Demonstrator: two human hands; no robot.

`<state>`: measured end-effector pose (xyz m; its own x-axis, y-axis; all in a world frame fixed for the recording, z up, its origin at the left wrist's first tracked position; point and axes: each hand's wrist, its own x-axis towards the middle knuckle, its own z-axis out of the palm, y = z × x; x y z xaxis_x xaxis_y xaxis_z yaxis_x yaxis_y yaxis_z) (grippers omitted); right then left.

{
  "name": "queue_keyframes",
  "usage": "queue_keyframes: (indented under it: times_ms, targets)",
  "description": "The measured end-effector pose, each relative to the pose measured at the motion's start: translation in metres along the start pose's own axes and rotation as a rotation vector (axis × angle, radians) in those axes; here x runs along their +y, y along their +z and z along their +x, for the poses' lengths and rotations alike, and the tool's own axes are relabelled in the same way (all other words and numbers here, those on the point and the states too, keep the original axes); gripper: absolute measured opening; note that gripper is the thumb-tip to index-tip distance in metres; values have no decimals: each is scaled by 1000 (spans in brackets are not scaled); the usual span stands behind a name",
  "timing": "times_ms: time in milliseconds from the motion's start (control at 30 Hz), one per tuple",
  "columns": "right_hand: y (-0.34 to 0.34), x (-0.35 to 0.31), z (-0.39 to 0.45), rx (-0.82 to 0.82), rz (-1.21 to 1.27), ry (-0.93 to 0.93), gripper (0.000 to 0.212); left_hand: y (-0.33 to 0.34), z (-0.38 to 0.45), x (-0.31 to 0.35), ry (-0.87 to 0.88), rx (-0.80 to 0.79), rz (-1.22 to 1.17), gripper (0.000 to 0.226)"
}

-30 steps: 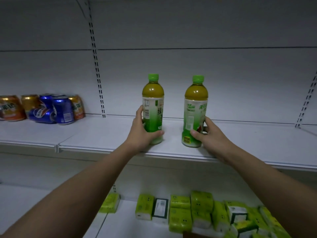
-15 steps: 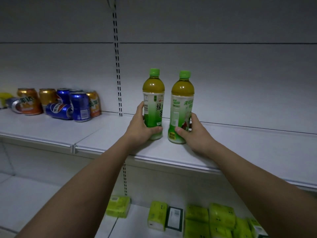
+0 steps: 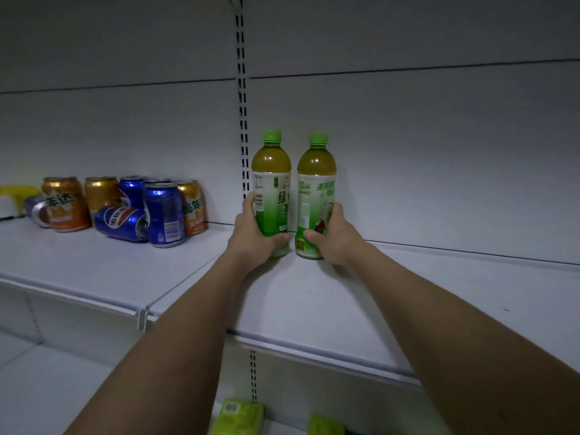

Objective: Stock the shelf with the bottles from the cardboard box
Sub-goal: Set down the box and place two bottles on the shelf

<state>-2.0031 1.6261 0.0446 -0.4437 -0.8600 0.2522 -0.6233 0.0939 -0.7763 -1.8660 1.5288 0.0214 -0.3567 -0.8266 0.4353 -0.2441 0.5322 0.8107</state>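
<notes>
Two green-capped tea bottles stand upright and close together near the back of the white shelf (image 3: 408,296). My left hand (image 3: 251,238) wraps the lower part of the left bottle (image 3: 271,180). My right hand (image 3: 334,235) wraps the lower part of the right bottle (image 3: 316,183). Both bottle bases rest on the shelf board, just right of the slotted upright (image 3: 241,120). The cardboard box is out of view.
Several orange and blue drink cans (image 3: 157,211) stand on the shelf to the left; one blue can (image 3: 120,222) lies on its side. Green packets (image 3: 240,417) sit on the lower shelf. The shelf stretches bare to the right of the bottles.
Both hands have pushed the bottles further back on the shelf and closer together. The view has swung left, so the cans sit nearer the centre.
</notes>
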Motion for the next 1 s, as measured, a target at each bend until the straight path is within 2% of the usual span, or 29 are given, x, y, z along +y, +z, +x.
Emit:
queue_keyframes:
  times_ms: [133,300,433,633,733,1000]
  targets:
    - [16,-2,18,19,25,2,53,-3,15,-12,-26,46,8,107]
    - [34,8,18,129,75,-49,53,2,13,-17,-17,58,13,99]
    - [33,11,15,159,96,-54,51,1,11,-13,-51,98,145,103]
    - [32,12,13,213,112,-47,50,-3,7,-7,-17,10,-11,95]
    - [33,14,13,224,112,-53,51,-1,5,-9,-56,3,24,105]
    - [34,17,15,212,110,-81,53,-1,6,-9,-46,23,69,94]
